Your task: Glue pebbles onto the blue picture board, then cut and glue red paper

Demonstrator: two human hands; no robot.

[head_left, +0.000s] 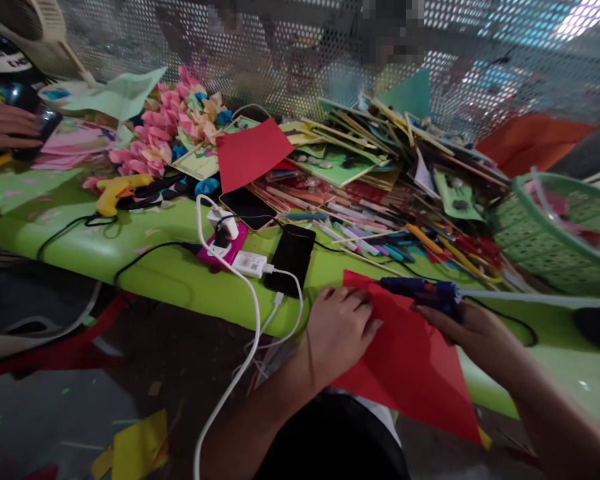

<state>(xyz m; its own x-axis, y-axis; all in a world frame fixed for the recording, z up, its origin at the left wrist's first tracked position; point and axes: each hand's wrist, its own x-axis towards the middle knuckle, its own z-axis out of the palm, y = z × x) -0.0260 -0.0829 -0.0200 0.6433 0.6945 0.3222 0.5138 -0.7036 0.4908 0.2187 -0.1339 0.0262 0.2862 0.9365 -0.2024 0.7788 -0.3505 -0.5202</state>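
Note:
A hot glue gun (423,292), dark blue, is gripped in my right hand (467,327); a long whitish glue stick (535,297) runs out of its back. Its nozzle points left, over the top part of a red sheet of paper (410,373). That sheet lies partly on the green table and hangs past its near edge toward my lap. My left hand (337,330) rests on the sheet's left side, fingers laid on the paper and thumb apart. Just beyond my left hand is a black phone (293,257) with a white cable.
A pink power strip (225,247) with white plugs and cables sits left of the phone. Behind lie pens (365,243), stacked cards (340,163), another red sheet (253,153) and paper flowers (163,123). A yellow glue gun (120,192), a green basket (560,233) and another person's hand (7,125) flank these.

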